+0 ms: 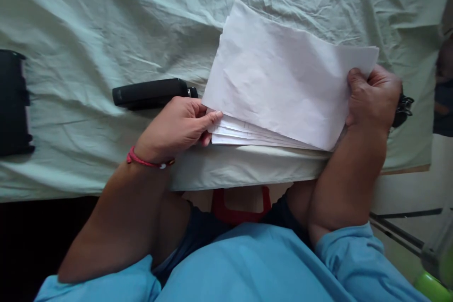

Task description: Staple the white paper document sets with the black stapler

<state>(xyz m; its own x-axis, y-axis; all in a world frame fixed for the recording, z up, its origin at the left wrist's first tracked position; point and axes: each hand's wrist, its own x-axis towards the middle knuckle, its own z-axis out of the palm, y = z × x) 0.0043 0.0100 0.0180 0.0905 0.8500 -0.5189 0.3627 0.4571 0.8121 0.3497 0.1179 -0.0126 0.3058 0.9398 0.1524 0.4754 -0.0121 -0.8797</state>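
Note:
A stack of white paper sheets (283, 75) spans the space between my two hands, fanned out along its near edge. My left hand (187, 122), with a red cord bracelet at the wrist, pinches the sheets' lower left corner between thumb and fingers. At the right end my right hand (375, 96) grips the stack, thumb on top and the other fingers mostly hidden beneath. The top sheet looks blank and slightly creased; faint lines show on the sheets under it. Just beyond my left hand lies a black cylindrical device (150, 93), close to the paper.
A pale green wrinkled cloth (106, 23) covers the table. At the far left is a black case-like object (14, 104). A dark chain-like item (403, 108) shows by my right wrist. Below the table's near edge is a red seat-like frame (240, 217).

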